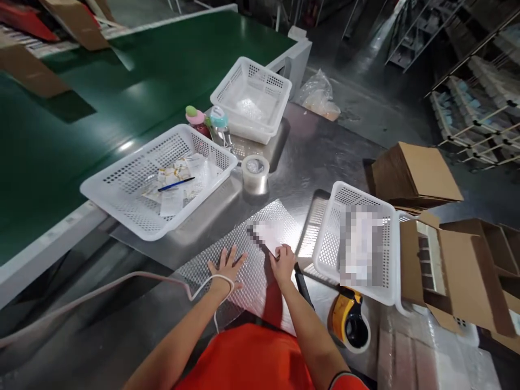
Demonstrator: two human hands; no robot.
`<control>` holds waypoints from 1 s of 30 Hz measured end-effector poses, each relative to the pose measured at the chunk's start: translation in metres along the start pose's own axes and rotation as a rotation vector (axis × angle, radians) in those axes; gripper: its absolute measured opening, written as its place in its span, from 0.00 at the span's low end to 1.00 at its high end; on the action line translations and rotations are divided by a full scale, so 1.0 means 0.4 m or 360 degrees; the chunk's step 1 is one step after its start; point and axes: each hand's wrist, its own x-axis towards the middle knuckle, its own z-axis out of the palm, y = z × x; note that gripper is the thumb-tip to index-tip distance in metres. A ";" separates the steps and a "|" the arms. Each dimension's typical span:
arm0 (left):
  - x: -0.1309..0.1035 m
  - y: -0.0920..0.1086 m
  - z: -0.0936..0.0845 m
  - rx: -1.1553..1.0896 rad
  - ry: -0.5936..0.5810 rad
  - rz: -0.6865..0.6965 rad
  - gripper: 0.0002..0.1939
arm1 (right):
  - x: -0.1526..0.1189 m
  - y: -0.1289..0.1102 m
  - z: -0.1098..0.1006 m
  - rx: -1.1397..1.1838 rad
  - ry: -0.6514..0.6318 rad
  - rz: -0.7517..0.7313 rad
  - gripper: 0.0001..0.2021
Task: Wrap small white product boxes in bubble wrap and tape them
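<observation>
A sheet of bubble wrap (260,246) lies on the steel table (309,157) in front of me. My left hand (225,266) presses flat on the wrap with fingers spread. My right hand (283,262) rests on the wrap's right part, fingers curled at the edge of a white paper (273,234) that lies on it; a thin dark stick runs under its fingers. A white cord loops around my left wrist.
A white basket (122,189) with papers and a blue pen (176,184) sits at left, an empty basket (252,97) behind, a tape roll (255,173) between. Right: a basket (349,249) with papers, a yellow tape dispenser (349,319), cardboard boxes (418,176). A green conveyor (81,108) runs left.
</observation>
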 end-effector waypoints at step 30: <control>-0.013 -0.013 0.086 0.0308 0.0360 0.0035 0.42 | 0.080 0.388 -0.661 -0.0911 -0.0789 0.0572 0.09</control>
